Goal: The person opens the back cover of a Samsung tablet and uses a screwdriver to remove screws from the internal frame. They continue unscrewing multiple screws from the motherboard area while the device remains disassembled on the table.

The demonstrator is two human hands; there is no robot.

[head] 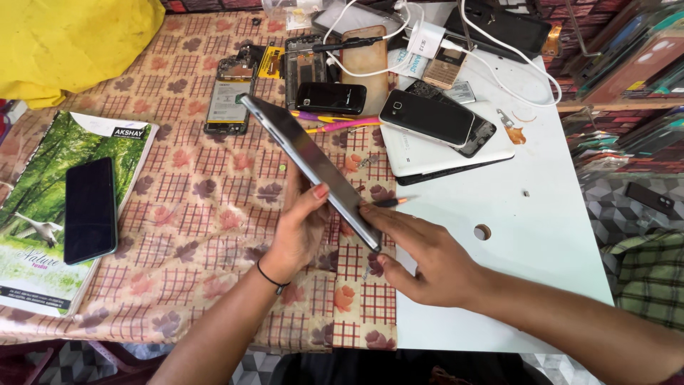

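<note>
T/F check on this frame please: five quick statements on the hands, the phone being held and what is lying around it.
1. The left hand holds up a grey phone tilted on edge. True.
2. The right hand lies flat on the white board, apart from that phone. False: its fingertips touch the phone's lower end.
3. A dark phone lies on the green notebook. True.
4. The yellow cloth covers the notebook. False: it sits apart, at the table's far left corner.
5. A white charger with cables lies at the far edge. True.
</note>
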